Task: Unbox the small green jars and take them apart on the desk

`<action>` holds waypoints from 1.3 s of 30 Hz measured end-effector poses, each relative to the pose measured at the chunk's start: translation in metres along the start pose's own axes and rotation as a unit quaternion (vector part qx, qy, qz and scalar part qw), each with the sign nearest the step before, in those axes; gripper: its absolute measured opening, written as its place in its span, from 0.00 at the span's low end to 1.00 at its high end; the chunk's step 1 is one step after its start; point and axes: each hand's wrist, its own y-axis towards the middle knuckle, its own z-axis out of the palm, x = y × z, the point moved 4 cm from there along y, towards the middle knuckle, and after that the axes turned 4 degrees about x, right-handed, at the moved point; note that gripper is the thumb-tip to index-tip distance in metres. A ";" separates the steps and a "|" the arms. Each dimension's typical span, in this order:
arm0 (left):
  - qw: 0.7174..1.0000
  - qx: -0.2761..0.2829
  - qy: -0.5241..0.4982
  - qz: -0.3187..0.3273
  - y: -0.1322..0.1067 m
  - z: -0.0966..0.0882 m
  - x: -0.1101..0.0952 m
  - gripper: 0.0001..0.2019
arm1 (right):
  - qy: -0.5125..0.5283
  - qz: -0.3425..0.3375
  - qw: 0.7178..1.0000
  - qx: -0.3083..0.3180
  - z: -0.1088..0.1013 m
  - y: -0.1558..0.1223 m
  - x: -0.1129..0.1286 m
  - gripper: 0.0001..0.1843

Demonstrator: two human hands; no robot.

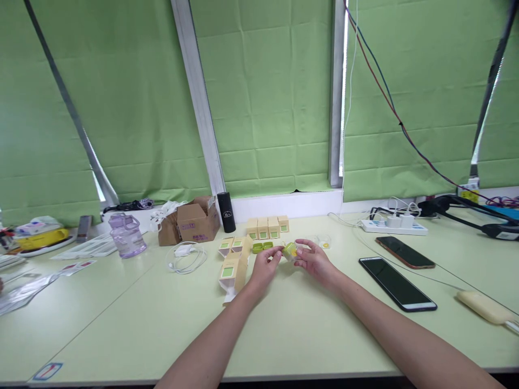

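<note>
My left hand (265, 267) and my right hand (314, 260) meet over the pale green table (284, 329), both pinching a small green-and-yellow item (290, 250) between their fingertips. Just behind it lie two small green pieces (262, 247). A row of several small cream boxes with green labels (267, 227) stands further back. To the left of my left hand, an open cream box (232, 273) lies on its side, with two more boxes (231, 246) behind it.
Two black phones (396, 282) (404, 252) lie at the right, with a power strip (393, 226) behind them and a cream case (484, 307) near the edge. At the left are a brown carton (193, 221), black cylinder (226, 212), white cable (185, 256) and purple jug (127, 234).
</note>
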 end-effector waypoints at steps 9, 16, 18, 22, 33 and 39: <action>0.998 -0.054 0.011 0.003 0.001 -0.005 -0.004 0.18 | -0.078 -0.069 0.994 -0.006 0.001 0.001 0.003 0.35; 0.997 -0.076 0.014 0.011 0.000 -0.006 -0.010 0.13 | -0.117 -0.089 0.989 0.010 0.003 0.000 0.003 0.36; 0.996 -0.080 0.024 0.014 0.000 -0.006 -0.010 0.11 | -0.127 -0.090 0.988 0.020 0.004 0.000 0.001 0.36; 0.995 -0.089 0.037 0.023 -0.001 -0.007 -0.010 0.10 | -0.153 -0.092 0.983 0.035 0.006 0.000 -0.003 0.34; 0.980 -0.068 0.174 0.062 -0.012 -0.001 -0.019 0.06 | -0.342 -0.137 0.928 0.051 0.016 -0.008 -0.003 0.29; 0.970 -0.067 0.225 0.067 -0.014 0.001 -0.021 0.06 | -0.353 -0.132 0.925 0.046 0.015 -0.008 -0.003 0.29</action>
